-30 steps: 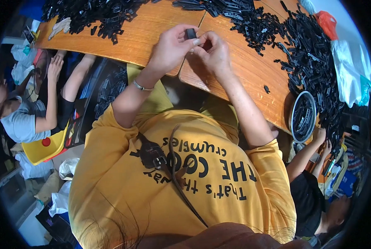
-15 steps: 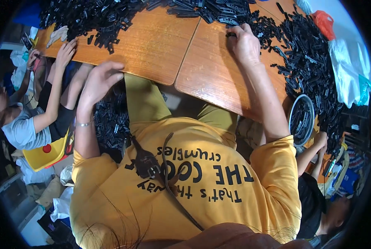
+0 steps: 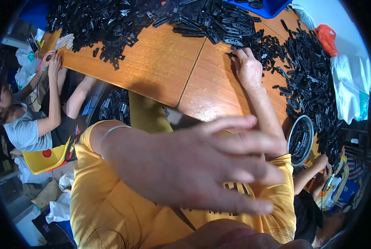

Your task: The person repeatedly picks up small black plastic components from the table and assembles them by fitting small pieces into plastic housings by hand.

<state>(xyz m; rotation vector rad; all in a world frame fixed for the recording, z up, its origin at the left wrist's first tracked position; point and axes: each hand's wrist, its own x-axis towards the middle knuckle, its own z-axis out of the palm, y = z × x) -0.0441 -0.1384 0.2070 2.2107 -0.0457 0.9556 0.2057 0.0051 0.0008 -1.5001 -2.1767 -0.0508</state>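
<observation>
My left hand (image 3: 189, 166) is raised close in front of my chest. Its fingers are spread, slightly blurred, and nothing is in them. On the far side of the wooden table (image 3: 152, 54), my right hand (image 3: 248, 68) rests with curled fingers at the edge of a heap of small black plastic parts (image 3: 268, 47). A small black plastic part (image 3: 232, 54) shows at its fingertips. Just beyond lies a pile of longer black plastic pieces (image 3: 218, 23).
More black pieces (image 3: 98, 25) cover the far left, and another heap (image 3: 312, 70) runs down the right side. A round tub (image 3: 290, 143) stands right, a blue bin (image 3: 272, 13) at the back. Co-workers' hands (image 3: 51, 62) are at the left and others (image 3: 323, 163) at the lower right.
My left hand has left the near table edge and swung up and rightward in front of my chest. My right hand stays by the small parts. The left co-worker's hands have come together.
</observation>
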